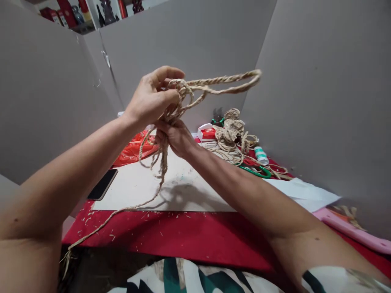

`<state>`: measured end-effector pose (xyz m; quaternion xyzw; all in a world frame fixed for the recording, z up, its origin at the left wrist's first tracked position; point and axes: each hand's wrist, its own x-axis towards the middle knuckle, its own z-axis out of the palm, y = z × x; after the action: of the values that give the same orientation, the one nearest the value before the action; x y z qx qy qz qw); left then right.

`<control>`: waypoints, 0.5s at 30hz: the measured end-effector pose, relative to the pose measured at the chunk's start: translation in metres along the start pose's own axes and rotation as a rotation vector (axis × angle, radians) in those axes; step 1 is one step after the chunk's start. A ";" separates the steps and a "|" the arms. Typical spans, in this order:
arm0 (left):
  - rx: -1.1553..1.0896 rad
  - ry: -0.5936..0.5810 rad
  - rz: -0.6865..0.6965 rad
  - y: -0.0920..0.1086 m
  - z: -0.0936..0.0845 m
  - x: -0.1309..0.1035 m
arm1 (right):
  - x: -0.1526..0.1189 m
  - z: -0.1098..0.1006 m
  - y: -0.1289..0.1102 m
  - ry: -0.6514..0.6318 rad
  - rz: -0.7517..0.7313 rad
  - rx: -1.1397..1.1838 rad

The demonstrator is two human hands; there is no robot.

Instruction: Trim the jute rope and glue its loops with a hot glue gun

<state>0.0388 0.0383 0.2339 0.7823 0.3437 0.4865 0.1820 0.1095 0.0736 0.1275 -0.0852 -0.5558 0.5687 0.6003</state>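
A tangle of braided jute rope (183, 91) is held up in the air between my two hands. My left hand (155, 93) pinches the upper part of the bundle between thumb and fingers. Just below, my right hand (175, 136) is wrapped round the lower part. One long loop sticks out to the right, and smaller loops hang under the right hand. A single tail runs down across the board and over the table's front edge, ending in a frayed tip. The inside of the knotted part is hidden by my fingers.
A pale board (195, 191) lies on the red tablecloth (171, 230). Right: heaped jute rope (230, 134), a white-and-teal bottle (261, 156), green-handled scissors (259, 171), white paper (302, 193), a pink curved object (357, 230). Left: a phone (103, 185) and a red plastic bag (134, 149).
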 end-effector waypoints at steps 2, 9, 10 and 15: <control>0.000 -0.047 -0.013 -0.016 -0.011 -0.009 | 0.006 -0.016 -0.011 0.118 0.003 -0.004; -0.092 -0.422 -0.490 -0.099 0.010 -0.093 | 0.038 -0.046 -0.085 0.370 -0.199 -0.109; -0.140 -0.539 -0.575 -0.108 0.020 -0.105 | 0.042 -0.046 -0.096 0.390 -0.220 -0.132; -0.453 -0.936 -0.727 -0.121 0.064 -0.142 | 0.058 -0.037 -0.139 0.436 -0.414 -0.184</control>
<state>0.0112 0.0241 0.0393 0.6875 0.3600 0.0610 0.6277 0.2042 0.0911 0.2489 -0.1440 -0.4688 0.3503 0.7980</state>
